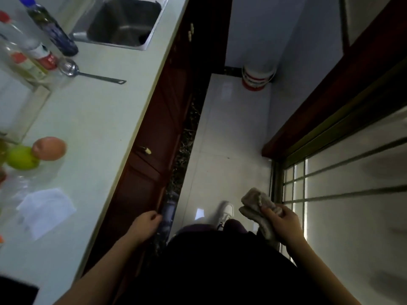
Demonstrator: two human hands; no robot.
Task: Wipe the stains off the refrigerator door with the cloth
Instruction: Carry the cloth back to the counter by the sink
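The right hand (284, 223) grips the cloth (258, 209), thumb and fingers pressed together around its bunched middle so that 1 folded end sticks out toward the counter (105, 119) and the rest hangs below the palm. The left hand (146, 223) is loosely curled and holds nothing, just beside the counter's front edge, near the dark cabinet doors under it. No refrigerator door is in view, so the step in hand looks like carrying the cloth to it. The sink (123, 23) sits at the counter's far end; the 2 fruits (35, 154) lie well back from the counter's edge.

To do this well, I would refold the cloth into a flat pad before reaching the door, so a broad, clean face meets the stains rather than a lump. The free left hand could steady the door while the right wipes. Whether the cloth is damp cannot be told.
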